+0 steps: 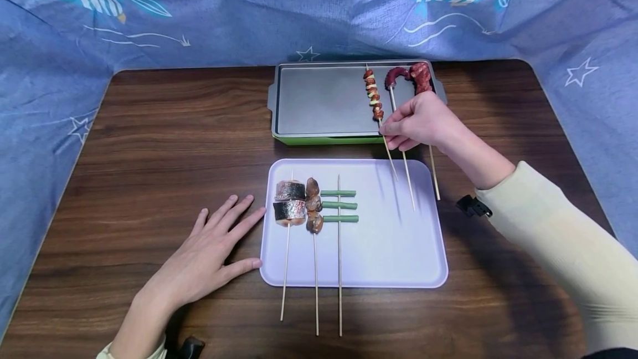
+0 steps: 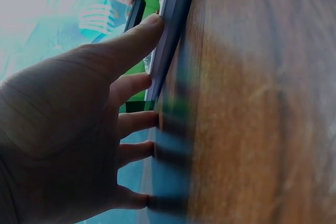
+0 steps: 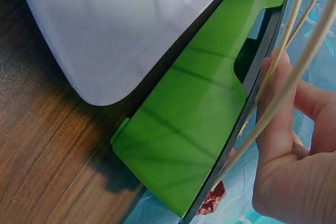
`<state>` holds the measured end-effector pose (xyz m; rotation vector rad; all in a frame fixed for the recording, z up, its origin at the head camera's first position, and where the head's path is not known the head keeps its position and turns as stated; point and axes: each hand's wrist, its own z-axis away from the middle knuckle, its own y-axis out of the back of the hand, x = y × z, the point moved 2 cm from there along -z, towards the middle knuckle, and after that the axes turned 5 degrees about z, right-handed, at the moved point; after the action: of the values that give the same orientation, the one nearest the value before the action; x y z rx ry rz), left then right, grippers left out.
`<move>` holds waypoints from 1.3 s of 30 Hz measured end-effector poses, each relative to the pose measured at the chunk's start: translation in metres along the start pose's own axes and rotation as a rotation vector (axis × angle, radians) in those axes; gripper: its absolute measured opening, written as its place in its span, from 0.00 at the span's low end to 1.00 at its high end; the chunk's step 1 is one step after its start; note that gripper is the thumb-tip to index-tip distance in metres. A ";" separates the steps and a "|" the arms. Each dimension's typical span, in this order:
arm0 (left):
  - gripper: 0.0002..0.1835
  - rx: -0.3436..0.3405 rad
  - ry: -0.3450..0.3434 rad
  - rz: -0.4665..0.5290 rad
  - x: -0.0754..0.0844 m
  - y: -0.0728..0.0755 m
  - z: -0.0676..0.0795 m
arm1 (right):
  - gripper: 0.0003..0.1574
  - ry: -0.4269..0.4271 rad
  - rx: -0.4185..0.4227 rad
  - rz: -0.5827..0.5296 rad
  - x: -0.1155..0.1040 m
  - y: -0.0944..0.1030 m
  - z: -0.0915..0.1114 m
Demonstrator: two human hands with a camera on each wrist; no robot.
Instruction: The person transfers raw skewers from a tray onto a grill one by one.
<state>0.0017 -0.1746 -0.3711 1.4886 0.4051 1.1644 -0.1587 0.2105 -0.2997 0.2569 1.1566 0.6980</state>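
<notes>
My right hand point(image 1: 423, 121) pinches the stick of a skewer of red pieces and pale green slices point(image 1: 372, 93). Its food end is over the grey grill plate point(image 1: 324, 98), and the stick's lower end points toward the tray. Beside it on the plate lie a dark red tentacle skewer point(image 1: 396, 75) and a red meat skewer point(image 1: 421, 75); my hand covers part of both. With fingers spread, my left hand point(image 1: 204, 259) rests on the table, fingertips at the left rim of the lilac tray point(image 1: 399, 259).
On the tray's left lie a skewer with silvery-black fish pieces point(image 1: 289, 209), a brown mushroom-like skewer point(image 1: 314, 206) and one with green stalks point(image 1: 340, 205), sticks overhanging the front rim. The grill has a green base point(image 3: 184, 103). A blue patterned cloth point(image 1: 224, 15) hangs behind the table.
</notes>
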 end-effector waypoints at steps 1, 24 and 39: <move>0.45 0.001 0.000 0.000 0.000 0.000 0.000 | 0.15 -0.002 0.001 0.004 0.000 0.000 0.000; 0.45 0.006 -0.003 -0.002 0.000 0.000 0.002 | 0.21 0.045 0.059 -0.074 0.001 0.009 0.023; 0.44 0.006 -0.005 0.003 0.000 0.001 0.001 | 0.19 0.138 -0.080 -0.200 0.010 0.003 0.083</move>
<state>0.0021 -0.1749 -0.3704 1.4975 0.4032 1.1626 -0.0828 0.2323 -0.2723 0.0249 1.2632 0.5900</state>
